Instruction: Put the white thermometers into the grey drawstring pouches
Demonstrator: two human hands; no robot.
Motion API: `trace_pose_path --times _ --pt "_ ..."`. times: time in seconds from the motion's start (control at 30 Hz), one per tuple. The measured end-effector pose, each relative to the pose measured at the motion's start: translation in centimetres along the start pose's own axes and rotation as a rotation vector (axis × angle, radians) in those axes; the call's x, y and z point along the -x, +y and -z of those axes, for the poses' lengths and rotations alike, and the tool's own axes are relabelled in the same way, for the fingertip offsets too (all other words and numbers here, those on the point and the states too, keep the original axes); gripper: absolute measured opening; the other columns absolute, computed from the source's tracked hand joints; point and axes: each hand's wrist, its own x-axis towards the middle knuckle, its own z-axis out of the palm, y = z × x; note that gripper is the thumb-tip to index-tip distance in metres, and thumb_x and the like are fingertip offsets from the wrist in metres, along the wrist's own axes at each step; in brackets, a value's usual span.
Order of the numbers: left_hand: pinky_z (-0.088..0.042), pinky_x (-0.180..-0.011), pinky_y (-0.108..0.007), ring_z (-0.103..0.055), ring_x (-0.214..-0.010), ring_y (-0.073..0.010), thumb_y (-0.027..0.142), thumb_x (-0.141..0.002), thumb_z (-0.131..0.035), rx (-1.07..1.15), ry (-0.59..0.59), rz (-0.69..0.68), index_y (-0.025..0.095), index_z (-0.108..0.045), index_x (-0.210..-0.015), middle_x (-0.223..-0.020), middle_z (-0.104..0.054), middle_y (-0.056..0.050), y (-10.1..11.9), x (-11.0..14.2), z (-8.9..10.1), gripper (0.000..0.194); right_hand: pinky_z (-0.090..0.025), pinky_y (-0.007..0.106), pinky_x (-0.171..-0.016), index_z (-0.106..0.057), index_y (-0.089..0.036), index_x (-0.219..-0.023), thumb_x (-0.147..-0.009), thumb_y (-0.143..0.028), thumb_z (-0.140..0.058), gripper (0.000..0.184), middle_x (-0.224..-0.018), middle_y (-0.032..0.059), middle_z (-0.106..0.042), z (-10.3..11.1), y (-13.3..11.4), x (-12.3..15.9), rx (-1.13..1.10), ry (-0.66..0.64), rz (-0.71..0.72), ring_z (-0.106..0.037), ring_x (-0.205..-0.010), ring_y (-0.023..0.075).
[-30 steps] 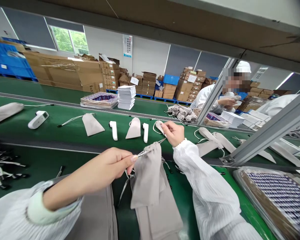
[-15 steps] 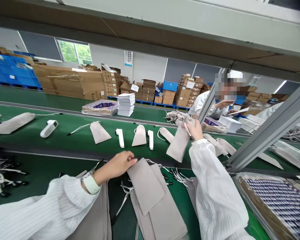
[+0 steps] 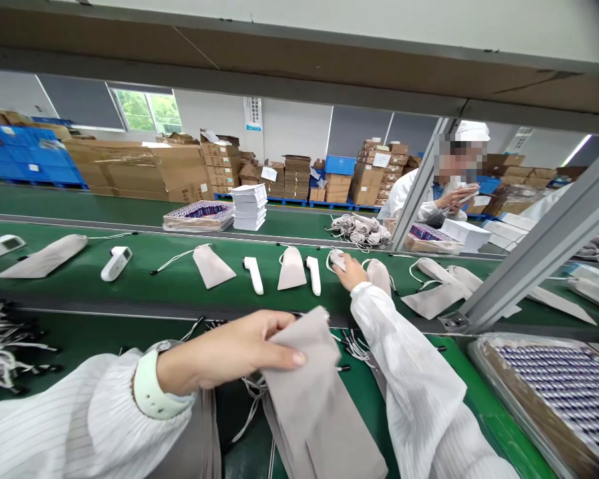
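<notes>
My left hand [image 3: 239, 349] pinches a flat grey drawstring pouch [image 3: 304, 372] between thumb and fingers, its upper edge lifted. Beneath it lies a stack of similar pouches [image 3: 349, 432]. Farther out, my right hand [image 3: 352, 271] reaches over the green belt [image 3: 150, 286], its fingers closed on a pale grey drawstring pouch [image 3: 337, 259], mostly hidden by the hand. A white handheld thermometer [image 3: 313, 275] lies just left of that hand. Another pouch [image 3: 292, 269] and a second thermometer [image 3: 253, 275] lie farther left. Just right of my right hand is a rounded pouch [image 3: 378, 275].
A metal post [image 3: 534, 246] slants up at right, below an overhead shelf [image 3: 299, 73]. A tray of batteries [image 3: 554, 392] stands at near right, white cords [image 3: 10, 346] at left. Across the line, a co-worker [image 3: 459, 179] handles something beside a bundle of pouches [image 3: 359, 229].
My right hand has released the raised pouch and moved down and left to another on the belt. My left hand has gripped and lifted the top pouch's edge. Belt items have shifted right.
</notes>
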Motion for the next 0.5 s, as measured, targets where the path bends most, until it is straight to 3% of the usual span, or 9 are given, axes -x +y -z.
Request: trace_pose_path --times 0.07,0.13,0.17,0.23,0.3,0.43,0.5 --pt "-0.044 -0.067 -0.025 -0.055 -0.078 -0.015 0.035 -0.066 -0.06 0.314 -0.271 0.053 0.02 -0.047 -0.088 -0.087 -0.056 0.0 1.0 0.5 -1.9 0.03 -0.036 0.031 -0.083 -0.039 -0.025 -0.121 -0.081 -0.044 -0.039 0.044 -0.106 0.0084 -0.054 -1.7 -1.3 0.1 -0.011 -0.083 0.078 -0.051 -0.096 0.0205" --pt "-0.043 -0.069 -0.027 -0.053 -0.078 -0.0145 0.035 -0.067 -0.059 0.317 -0.339 0.083 0.02 -0.042 -0.086 -0.084 -0.052 0.001 0.2 0.0 -3.9 0.03 -0.036 0.035 -0.082 -0.039 -0.025 -0.122 -0.079 -0.048 -0.041 0.049 -0.106 0.0091 -0.054 -3.1 -2.1 0.5 0.002 -0.136 0.104 -0.051 -0.098 0.0236" --pt "-0.043 -0.069 -0.028 -0.051 -0.078 -0.0147 0.037 -0.07 -0.056 0.199 -0.278 0.052 0.02 -0.04 -0.083 -0.083 -0.05 0.001 -0.6 -0.5 -4.8 0.027 -0.036 0.037 -0.082 -0.038 -0.024 -0.123 -0.078 -0.048 -0.042 0.05 -0.107 0.0101 -0.054 -3.6 -2.3 0.7 0.012 -0.149 0.107 -0.05 -0.1 0.0255" --pt "-0.04 -0.076 -0.032 -0.047 -0.083 -0.0164 0.038 -0.077 -0.048 -0.124 -0.026 -0.083 0.02 -0.038 -0.081 -0.087 -0.047 -0.001 -2.7 -1.5 -6.2 0.021 -0.036 0.037 -0.082 -0.037 -0.023 -0.124 -0.079 -0.041 -0.043 0.048 -0.109 0.0112 -0.053 -4.0 -2.3 0.9 0.023 -0.158 0.11 -0.049 -0.103 0.0263" --pt "-0.037 -0.08 -0.034 -0.044 -0.087 -0.0178 0.035 -0.083 -0.038 -0.348 0.146 -0.179 0.02 -0.04 -0.082 -0.091 -0.046 -0.003 -4.6 -2.3 -6.8 0.016 -0.036 0.033 -0.083 -0.038 -0.022 -0.123 -0.079 -0.031 -0.044 0.045 -0.107 0.0109 -0.055 -3.8 -2.0 0.7 0.021 -0.161 0.112 -0.05 -0.101 0.0241" --pt "-0.036 -0.079 -0.036 -0.043 -0.09 -0.0205 0.024 -0.083 -0.039 -0.551 0.254 -0.17 0.019 -0.045 -0.091 -0.098 -0.049 -0.004 -6.4 -2.9 -6.9 0.011 -0.038 0.03 -0.081 -0.039 -0.018 -0.121 -0.075 -0.018 -0.048 0.048 -0.103 0.0116 -0.057 -3.0 -1.4 0.3 -0.001 -0.161 0.05 -0.053 -0.098 0.0232" --pt "-0.035 -0.08 -0.036 -0.042 -0.096 -0.0218 0.021 -0.082 -0.042 -0.588 0.316 -0.184 0.02 -0.046 -0.101 -0.104 -0.049 -0.005 -6.8 -3.2 -6.8 0.019 -0.039 0.032 -0.081 -0.04 -0.017 -0.119 -0.073 -0.017 -0.051 0.047 -0.105 0.0126 -0.056 -2.9 -1.3 0.1 -0.015 -0.153 -0.001 -0.052 -0.099 0.0245"
